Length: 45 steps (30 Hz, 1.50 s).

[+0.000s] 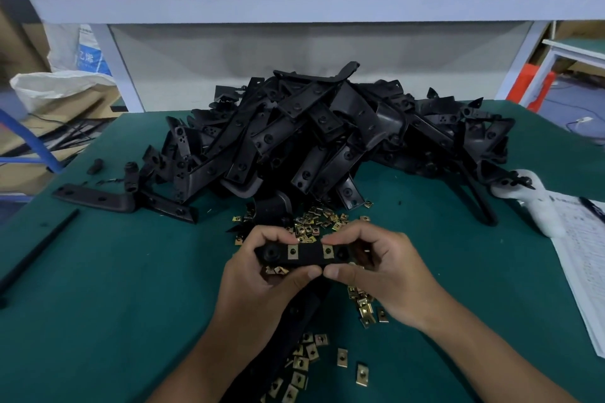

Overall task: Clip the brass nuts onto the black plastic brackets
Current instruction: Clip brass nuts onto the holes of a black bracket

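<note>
Hands gripping bracket, brass nuts clipped

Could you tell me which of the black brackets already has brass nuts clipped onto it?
The bracket held between the left hand and right hand: it shows two brass nuts on its face, unlike those in the pile.

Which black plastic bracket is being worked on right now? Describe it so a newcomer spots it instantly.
Start at the big heap of black plastic brackets on the green table, then come toward the person. The flat black plastic bracket is held between the left hand and right hand, and unlike the heap's brackets it carries two square brass nuts.
</note>
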Tool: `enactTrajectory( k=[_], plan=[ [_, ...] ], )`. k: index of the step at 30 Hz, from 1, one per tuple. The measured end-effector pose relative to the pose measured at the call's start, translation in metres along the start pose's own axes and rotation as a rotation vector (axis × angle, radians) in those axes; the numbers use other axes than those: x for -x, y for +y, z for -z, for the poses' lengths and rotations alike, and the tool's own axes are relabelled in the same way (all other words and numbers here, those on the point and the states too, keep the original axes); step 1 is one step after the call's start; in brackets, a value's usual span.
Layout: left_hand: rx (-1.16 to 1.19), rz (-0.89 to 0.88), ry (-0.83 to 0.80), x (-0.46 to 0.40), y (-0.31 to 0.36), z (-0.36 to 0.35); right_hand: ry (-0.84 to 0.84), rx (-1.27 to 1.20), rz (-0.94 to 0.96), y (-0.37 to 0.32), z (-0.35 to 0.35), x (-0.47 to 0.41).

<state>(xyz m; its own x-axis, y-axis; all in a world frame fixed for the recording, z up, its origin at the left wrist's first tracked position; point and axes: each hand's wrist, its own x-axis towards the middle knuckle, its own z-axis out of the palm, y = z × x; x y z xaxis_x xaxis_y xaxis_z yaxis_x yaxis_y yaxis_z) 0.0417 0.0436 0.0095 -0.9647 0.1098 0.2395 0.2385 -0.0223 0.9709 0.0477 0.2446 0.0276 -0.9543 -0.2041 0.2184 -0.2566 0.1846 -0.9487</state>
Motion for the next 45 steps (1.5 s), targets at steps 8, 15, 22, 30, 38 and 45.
enactTrajectory(
  k=[8,15,22,30,38,45],
  plan=[
    [-0.017,-0.061,-0.010,0.000,0.006,-0.003,0.079,0.027,0.006,-0.002,0.005,-0.001],
    [-0.090,-0.046,-0.131,-0.002,0.017,0.004,-0.014,0.067,0.067,-0.009,0.005,0.002],
    [0.121,0.165,-0.256,-0.002,0.022,0.005,-0.042,0.177,0.088,-0.016,0.006,0.004],
    [0.486,0.403,-0.243,-0.013,0.026,0.012,0.013,0.147,0.092,-0.009,-0.005,0.006],
    [0.199,0.477,-0.444,-0.028,0.051,0.013,0.093,0.296,0.258,-0.009,-0.002,0.006],
    [0.259,0.459,-0.374,-0.035,0.048,0.001,0.185,0.221,0.222,-0.008,-0.002,0.002]
  ],
)
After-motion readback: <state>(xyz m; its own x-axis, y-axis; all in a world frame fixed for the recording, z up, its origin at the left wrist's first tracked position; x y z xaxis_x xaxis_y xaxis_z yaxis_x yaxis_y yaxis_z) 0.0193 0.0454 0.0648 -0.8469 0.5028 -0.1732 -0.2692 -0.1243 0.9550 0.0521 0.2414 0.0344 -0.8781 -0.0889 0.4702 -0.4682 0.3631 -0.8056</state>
